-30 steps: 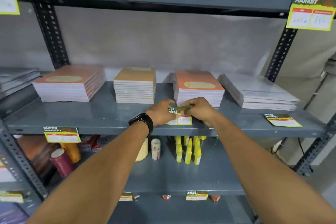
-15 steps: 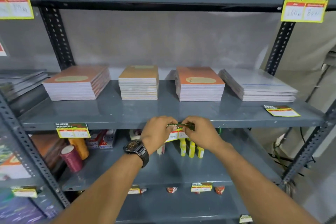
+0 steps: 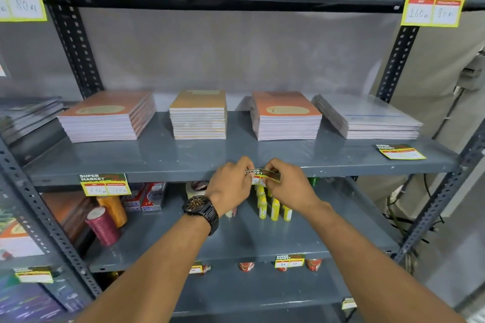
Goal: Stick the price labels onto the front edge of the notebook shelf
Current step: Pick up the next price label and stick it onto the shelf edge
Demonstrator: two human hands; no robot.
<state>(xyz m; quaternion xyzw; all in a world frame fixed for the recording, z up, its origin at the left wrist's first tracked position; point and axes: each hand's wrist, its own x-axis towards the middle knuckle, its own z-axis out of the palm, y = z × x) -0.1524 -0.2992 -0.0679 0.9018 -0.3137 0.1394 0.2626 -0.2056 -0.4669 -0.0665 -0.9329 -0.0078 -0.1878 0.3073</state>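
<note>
A green and yellow price label (image 3: 262, 175) sits against the front edge of the grey notebook shelf (image 3: 168, 176), below the orange notebook stack (image 3: 285, 115). My left hand (image 3: 230, 184), with a black watch, pinches the label's left end. My right hand (image 3: 290, 184) pinches its right end. The label's lower half is mostly hidden by my fingers. Another label (image 3: 104, 184) hangs stuck on the shelf edge at the left. A loose label (image 3: 400, 151) lies flat on the shelf top at the right.
Notebook stacks (image 3: 107, 118) (image 3: 198, 115) (image 3: 367, 119) stand along the shelf. Below are yellow bottles (image 3: 274, 208), thread spools (image 3: 103, 225) and small boxes (image 3: 147, 198). Slotted uprights (image 3: 76, 50) (image 3: 396, 60) frame the bay. More labels (image 3: 434, 1) hang on the upper shelf.
Both hands carried the label from the shelf top down to the front edge. The view has dropped slightly and come closer.
</note>
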